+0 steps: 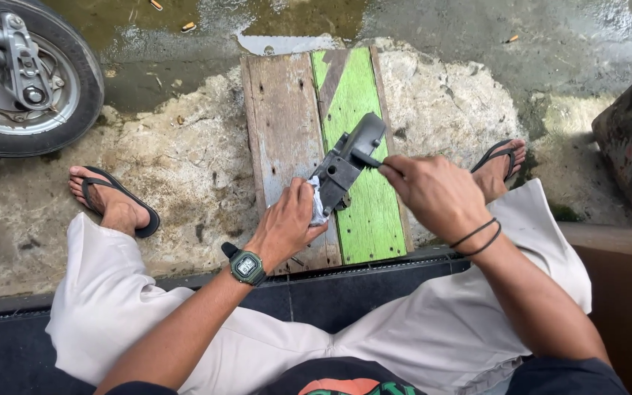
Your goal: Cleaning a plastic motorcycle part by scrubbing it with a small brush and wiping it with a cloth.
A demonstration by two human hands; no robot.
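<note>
A seated person's left hand [287, 223] is pinching a white rag [318, 201] against the lower end of a dark grey machine part [349, 161], while the right hand [433, 194], fingers closed, is pressing a thin black tool [367, 159] against its top, above a green-painted wooden plank [363, 219].
</note>
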